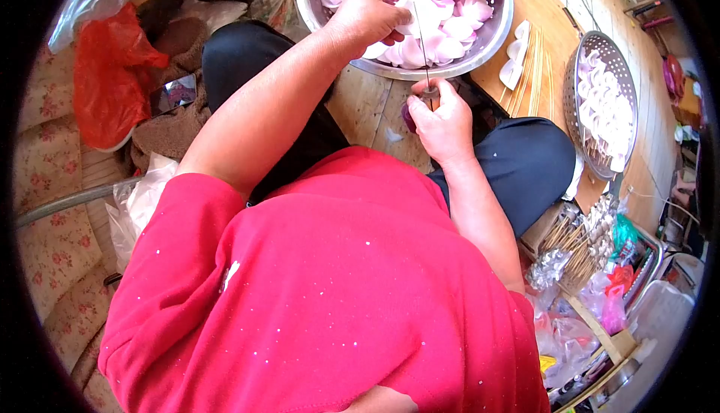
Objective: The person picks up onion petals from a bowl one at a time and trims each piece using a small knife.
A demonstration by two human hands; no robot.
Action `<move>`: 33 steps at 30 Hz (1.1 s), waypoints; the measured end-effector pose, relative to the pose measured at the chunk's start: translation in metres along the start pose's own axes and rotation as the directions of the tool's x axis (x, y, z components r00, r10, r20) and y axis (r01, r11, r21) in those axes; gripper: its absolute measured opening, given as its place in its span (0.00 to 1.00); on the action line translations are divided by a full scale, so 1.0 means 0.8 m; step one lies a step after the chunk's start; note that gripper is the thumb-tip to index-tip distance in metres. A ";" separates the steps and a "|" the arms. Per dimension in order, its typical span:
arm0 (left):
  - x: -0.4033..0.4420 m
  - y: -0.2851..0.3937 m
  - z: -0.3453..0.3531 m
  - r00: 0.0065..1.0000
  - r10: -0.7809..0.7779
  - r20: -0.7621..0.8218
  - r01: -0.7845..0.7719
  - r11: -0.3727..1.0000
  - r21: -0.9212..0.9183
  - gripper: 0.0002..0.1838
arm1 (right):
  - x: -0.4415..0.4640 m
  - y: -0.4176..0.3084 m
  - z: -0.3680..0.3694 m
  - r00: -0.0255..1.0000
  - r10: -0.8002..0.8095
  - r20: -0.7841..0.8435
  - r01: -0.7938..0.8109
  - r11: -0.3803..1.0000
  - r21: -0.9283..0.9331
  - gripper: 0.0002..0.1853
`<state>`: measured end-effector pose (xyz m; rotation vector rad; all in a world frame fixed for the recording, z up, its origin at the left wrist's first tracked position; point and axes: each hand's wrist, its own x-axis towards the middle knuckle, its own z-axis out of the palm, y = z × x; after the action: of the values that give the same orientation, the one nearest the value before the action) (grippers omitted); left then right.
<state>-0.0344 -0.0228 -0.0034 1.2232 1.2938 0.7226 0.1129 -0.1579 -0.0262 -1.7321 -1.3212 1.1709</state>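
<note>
I see the right hand (pixel 448 124) gripping a thin, straight rod (pixel 424 53), top middle. The left hand (pixel 369 14) has bent fingers; I can't tell what they hold. Smooth, curvy onion pieces (pixel 454 27) fill the round, shiny metal bowl (pixel 489 52) behind.

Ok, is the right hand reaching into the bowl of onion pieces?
No, the right hand is outside the metal bowl, on the near side of its rim.

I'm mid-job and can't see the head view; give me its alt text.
A person's right hand grips a thin dark rod pointing over a metal bowl of onion pieces, with the left hand near the rod. On the right are thin sticks and a colander of pale pieces.
</note>
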 end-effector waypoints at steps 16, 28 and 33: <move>-0.004 -0.001 0.006 0.996 -0.066 0.065 0.076 0.986 -0.151 0.11 | 0.007 0.003 0.001 0.995 0.097 0.038 -0.099 0.994 0.049 0.11; -0.019 -0.001 0.004 0.950 -0.223 0.221 0.247 0.965 -0.087 0.13 | 0.015 -0.004 0.003 0.943 0.296 0.150 -0.329 0.889 0.319 0.09; -0.005 -0.008 -0.012 0.975 -0.109 0.194 0.093 0.992 0.087 0.18 | 0.011 -0.003 -0.001 0.948 0.301 0.098 -0.316 0.877 0.363 0.09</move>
<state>-0.0455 -0.0260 -0.0068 1.2490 1.2171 0.4678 0.1134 -0.1489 -0.0260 -1.6733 -0.7839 1.5304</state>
